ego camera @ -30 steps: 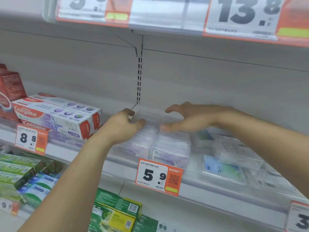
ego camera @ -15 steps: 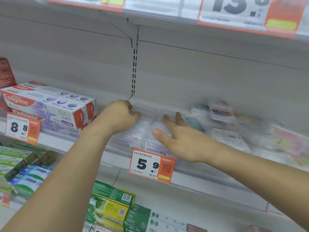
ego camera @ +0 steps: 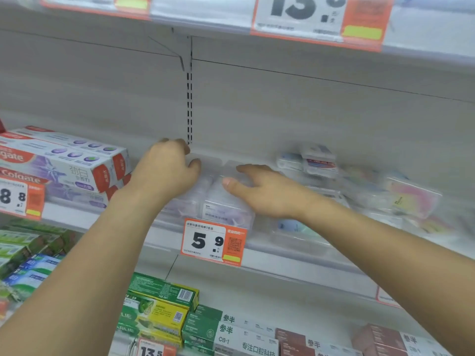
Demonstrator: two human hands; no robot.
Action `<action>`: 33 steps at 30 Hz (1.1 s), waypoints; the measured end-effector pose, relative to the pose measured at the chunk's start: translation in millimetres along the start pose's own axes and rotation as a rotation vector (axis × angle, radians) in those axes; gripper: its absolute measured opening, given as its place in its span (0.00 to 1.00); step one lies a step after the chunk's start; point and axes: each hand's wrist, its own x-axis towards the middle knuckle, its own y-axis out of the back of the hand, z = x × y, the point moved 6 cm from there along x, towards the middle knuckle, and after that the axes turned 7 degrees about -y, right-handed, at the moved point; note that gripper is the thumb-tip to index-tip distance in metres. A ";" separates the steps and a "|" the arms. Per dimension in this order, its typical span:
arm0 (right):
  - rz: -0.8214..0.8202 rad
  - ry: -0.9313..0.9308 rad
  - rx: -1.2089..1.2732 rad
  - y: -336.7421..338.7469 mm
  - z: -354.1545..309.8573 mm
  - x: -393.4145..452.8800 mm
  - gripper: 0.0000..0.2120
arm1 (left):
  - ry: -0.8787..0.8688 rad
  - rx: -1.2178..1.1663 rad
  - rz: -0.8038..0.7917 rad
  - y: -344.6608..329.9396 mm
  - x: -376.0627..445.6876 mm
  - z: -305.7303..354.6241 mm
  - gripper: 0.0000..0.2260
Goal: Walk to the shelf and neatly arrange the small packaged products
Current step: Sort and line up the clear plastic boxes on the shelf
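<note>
Above the 5.9 price tag (ego camera: 213, 241), left hand (ego camera: 167, 173) grips one clear box (ego camera: 205, 173); right hand (ego camera: 264, 191) lies flat (fingers straight). Push both rows back gently together.

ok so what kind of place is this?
Almost certainly a shop's oral-care aisle. Orange price tags, such as the 5.9 tag, are clipped to the shelf edges, stacked Colgate toothpaste boxes sit at left, and both hands are at small clear plastic packs on a metal shelf.
</note>
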 end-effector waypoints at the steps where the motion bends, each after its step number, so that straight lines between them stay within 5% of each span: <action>1: 0.025 -0.005 0.023 6.0 4.5 1.7 0.34 | -0.038 -0.032 0.029 2.4 0.8 10.3 0.16; 7: 0.012 0.128 -0.003 18.7 19.5 1.7 0.24 | -0.263 -0.142 -0.095 -17.7 -5.5 76.8 0.16; 13: 0.247 0.172 0.020 59.1 67.5 -18.4 0.13 | -0.283 -0.068 -0.334 -52.6 -16.3 93.8 0.26; 22: 0.208 0.191 -0.093 45.9 112.5 -48.4 0.26 | -0.263 0.074 -0.375 -56.3 -16.0 93.4 0.26; 28: 0.274 0.248 -0.104 48.1 127.9 -53.4 0.28 | -0.432 -0.084 -0.082 -42.0 -25.0 147.3 0.16; 33: 0.276 0.208 -0.070 60.9 164.6 -67.5 0.29 | -0.405 -0.007 -0.351 -73.6 -53.4 180.7 0.26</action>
